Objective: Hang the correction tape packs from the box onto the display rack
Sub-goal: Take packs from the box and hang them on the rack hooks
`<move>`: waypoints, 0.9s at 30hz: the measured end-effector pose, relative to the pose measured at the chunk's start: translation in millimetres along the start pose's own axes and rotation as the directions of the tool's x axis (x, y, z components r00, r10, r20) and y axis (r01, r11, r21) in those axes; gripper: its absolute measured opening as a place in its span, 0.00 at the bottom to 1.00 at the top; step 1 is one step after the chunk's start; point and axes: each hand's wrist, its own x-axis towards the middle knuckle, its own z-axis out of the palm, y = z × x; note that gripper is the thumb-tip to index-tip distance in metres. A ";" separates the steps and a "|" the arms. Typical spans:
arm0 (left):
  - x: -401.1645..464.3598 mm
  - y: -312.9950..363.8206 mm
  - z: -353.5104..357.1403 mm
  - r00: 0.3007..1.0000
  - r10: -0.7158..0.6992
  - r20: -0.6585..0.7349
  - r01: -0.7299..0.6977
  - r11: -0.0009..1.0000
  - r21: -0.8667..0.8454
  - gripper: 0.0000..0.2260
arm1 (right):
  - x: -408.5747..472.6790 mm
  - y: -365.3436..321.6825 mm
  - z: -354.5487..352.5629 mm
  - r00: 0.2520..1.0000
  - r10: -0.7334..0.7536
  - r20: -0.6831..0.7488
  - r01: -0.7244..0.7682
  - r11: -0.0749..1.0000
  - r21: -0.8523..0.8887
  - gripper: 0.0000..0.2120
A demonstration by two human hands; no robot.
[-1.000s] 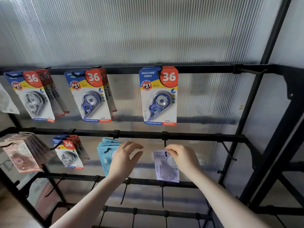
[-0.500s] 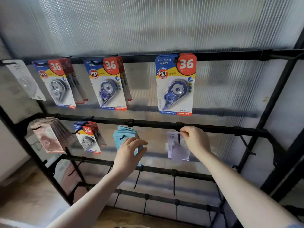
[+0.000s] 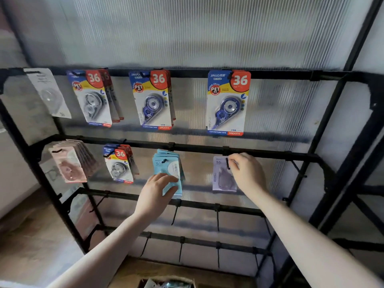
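- Ribbed translucent panel [image 3: 187, 34] behind; black rack [image 3: 270, 155] with three or more rails before me; wood floor below.
- Top rail: one pale pack at far left, then three groups of blue-and-red "36" packs [image 3: 227, 102].
- Middle rail, left to right: pink packs [image 3: 68, 163], a small "36" group [image 3: 119, 164], teal packs [image 3: 169, 169], one lilac pack [image 3: 223, 175].
- Lilac pack: hangs upright, long axis vertical, its slot over a black hook [image 3: 228, 163] that points out toward me.
- My right hand [image 3: 247, 173]: fingers curled at the pack's upper right corner, just beside the hook; it appears to pinch the card edge. This hand is the nearer one and works the pack.
- My left hand [image 3: 156, 192]: fingers loosely spread, tips resting on the lower part of the teal packs; grips nothing.
- Box [image 3: 168, 283]: only its top edge shows at bottom centre, under my arms, with more packs inside.
- Judgement: lilac pack looks seated; letting go comes next, then down to the box, directly below.
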 end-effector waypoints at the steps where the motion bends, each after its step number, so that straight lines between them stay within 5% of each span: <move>1: -5.3 -5.3 -4.5 1.000 -0.001 0.005 0.001 1.000 0.003 0.08 | -5.7 -7.6 0.9 1.000 -0.005 -0.002 0.005 1.000 -0.002 0.11; 10: -72.1 -97.3 -39.8 0.988 -0.085 0.132 0.079 0.996 0.047 0.16 | -79.9 -72.6 63.6 0.992 0.095 0.077 -0.097 0.995 0.017 0.10; 14: -112.5 -141.6 -29.9 0.973 -0.138 0.183 0.130 0.990 0.055 0.09 | -138.0 -82.1 122.1 0.954 0.202 0.222 -0.209 0.978 0.009 0.10; 20: -179.3 -206.7 27.7 0.885 -0.290 0.364 0.285 0.956 0.070 0.20 | -222.4 -68.0 213.6 0.824 0.319 0.469 -0.345 0.938 -0.032 0.10; 27: -283.1 -285.6 159.0 0.735 -0.518 0.438 0.516 0.846 0.136 0.10 | -333.5 -1.7 351.2 0.641 0.409 0.650 -0.440 0.889 -0.126 0.09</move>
